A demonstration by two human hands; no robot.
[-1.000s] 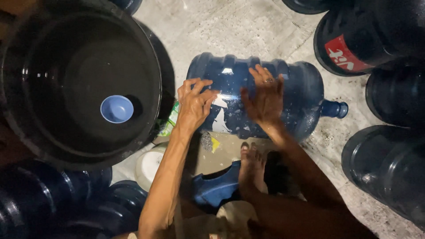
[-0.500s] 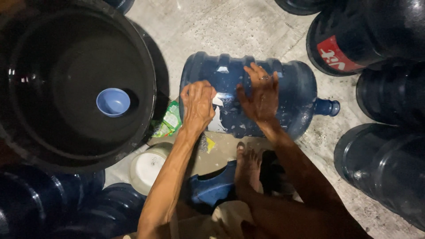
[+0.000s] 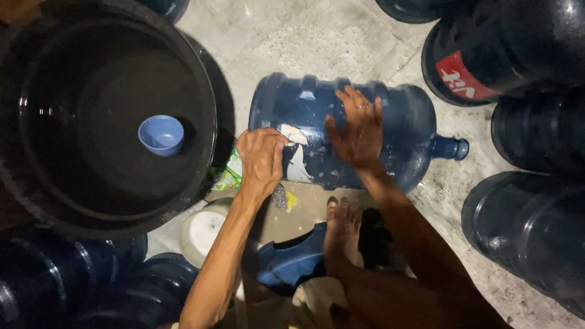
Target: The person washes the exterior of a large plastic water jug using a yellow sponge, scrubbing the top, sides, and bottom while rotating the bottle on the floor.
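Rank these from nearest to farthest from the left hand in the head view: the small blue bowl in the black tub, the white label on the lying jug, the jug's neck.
From the left hand:
1. White label, at the fingertips on the lying blue jug.
2. Small blue bowl, to the left, inside the black tub.
3. Jug's neck, far right, beyond the right hand.

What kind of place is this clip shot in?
Probably a water-jug washing or refill spot, on a bare concrete floor. A large blue water jug lies on its side under both hands, more jugs crowd around, and a big black tub holds a small blue bowl.
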